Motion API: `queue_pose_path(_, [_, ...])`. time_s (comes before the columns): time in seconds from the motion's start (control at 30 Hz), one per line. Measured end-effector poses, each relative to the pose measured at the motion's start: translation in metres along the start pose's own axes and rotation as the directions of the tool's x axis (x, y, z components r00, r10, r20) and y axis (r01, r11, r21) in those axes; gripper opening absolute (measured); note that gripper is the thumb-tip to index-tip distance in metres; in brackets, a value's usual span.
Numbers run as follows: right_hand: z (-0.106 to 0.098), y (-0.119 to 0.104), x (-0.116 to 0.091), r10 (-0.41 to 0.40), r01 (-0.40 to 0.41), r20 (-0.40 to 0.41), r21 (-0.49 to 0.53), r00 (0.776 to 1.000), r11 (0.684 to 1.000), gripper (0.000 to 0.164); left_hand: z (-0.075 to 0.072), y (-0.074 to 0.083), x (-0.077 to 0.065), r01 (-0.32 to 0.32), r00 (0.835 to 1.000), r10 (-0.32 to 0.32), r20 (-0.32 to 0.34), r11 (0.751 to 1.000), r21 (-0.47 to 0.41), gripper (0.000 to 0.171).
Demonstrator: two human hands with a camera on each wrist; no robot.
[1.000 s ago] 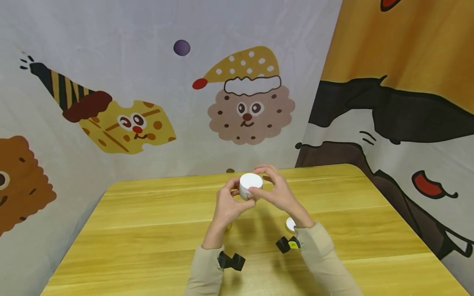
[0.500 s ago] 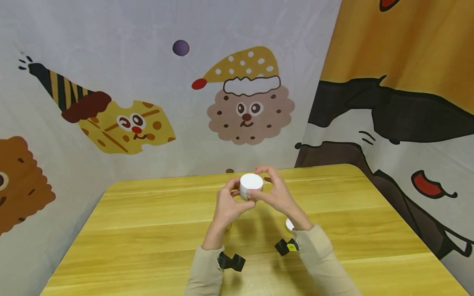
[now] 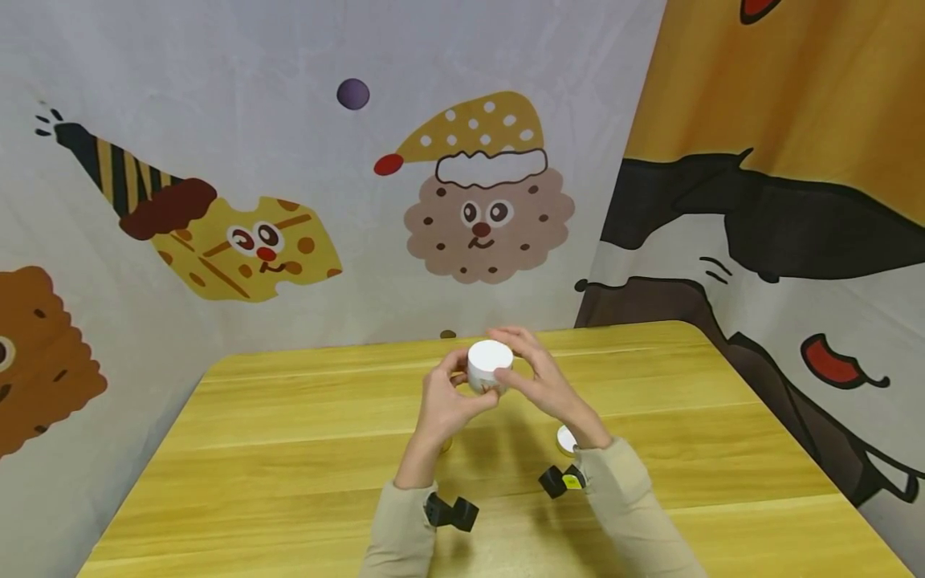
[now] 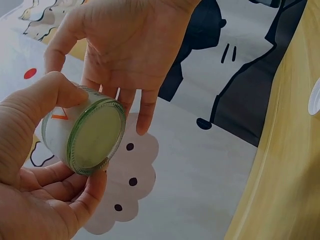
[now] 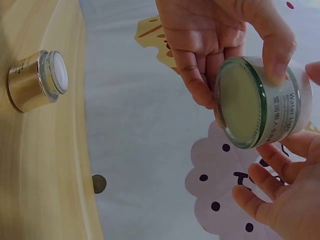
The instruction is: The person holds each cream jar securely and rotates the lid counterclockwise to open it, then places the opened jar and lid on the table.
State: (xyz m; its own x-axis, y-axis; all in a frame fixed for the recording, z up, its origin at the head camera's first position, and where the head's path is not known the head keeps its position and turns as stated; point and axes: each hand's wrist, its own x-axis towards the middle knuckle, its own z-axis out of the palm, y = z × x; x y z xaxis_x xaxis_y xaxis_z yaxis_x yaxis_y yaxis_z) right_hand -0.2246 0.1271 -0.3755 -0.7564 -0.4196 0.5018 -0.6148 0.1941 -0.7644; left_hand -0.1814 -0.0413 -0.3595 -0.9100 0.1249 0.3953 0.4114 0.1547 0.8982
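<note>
A cream jar [image 3: 482, 377] with a glass base and white lid [image 3: 491, 354] is held above the table, tilted so that its pale green bottom shows in both wrist views. My left hand [image 3: 444, 401] grips the jar's body between thumb and fingers. At the lid is my right hand [image 3: 542, 377], its thumb on the near side and its fingers round the far side. Seen from the left wrist, several right-hand fingers [image 4: 145, 112] extend behind the jar. Printed lettering runs along the jar's side in the right wrist view.
On the wooden table [image 3: 289, 449] stands a gold jar [image 5: 27, 82] with a white opening, mostly hidden by the left wrist in the head view. A round white lid with a gold rim [image 3: 567, 439] lies beside the right wrist. A cartoon-printed curtain [image 3: 289, 160] hangs behind.
My right hand's fingers have shifted left round the far side of the lid, and its thumb has moved slightly right. The left hand and jar stay in nearly the same place.
</note>
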Motion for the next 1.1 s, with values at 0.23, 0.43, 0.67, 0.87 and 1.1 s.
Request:
queue_pose_path(0.23, [0.003,0.000,0.001,0.088,-0.087,-0.087,0.009,0.992,0.996,0.050,0.000,0.001,0.001,0.003,1.000,-0.003,-0.001,1.000,-0.008,0.046])
queue_pose_path(0.43, [0.002,0.001,0.000,0.042,-0.042,-0.063,-0.004,0.997,0.999,0.041,-0.001,0.002,0.000,0.006,1.000,-0.006,0.001,1.000,-0.015,0.044])
queue_pose_path(0.67, [0.001,0.001,-0.001,-0.002,0.001,0.006,0.017,1.000,1.000,0.053,0.000,0.001,0.000,0.002,1.000,-0.002,0.001,1.000,-0.019,0.043])
queue_pose_path(0.87, [0.003,0.001,-0.001,0.077,-0.076,-0.050,0.024,0.996,0.997,0.063,-0.001,0.002,0.000,0.012,1.000,-0.012,0.003,1.000,-0.018,0.046])
queue_pose_path(1.1, [0.005,0.000,0.000,0.095,-0.093,-0.100,0.026,0.990,0.995,0.050,0.004,-0.032,0.005,-0.005,1.000,0.005,-0.008,1.000,-0.022,0.049])
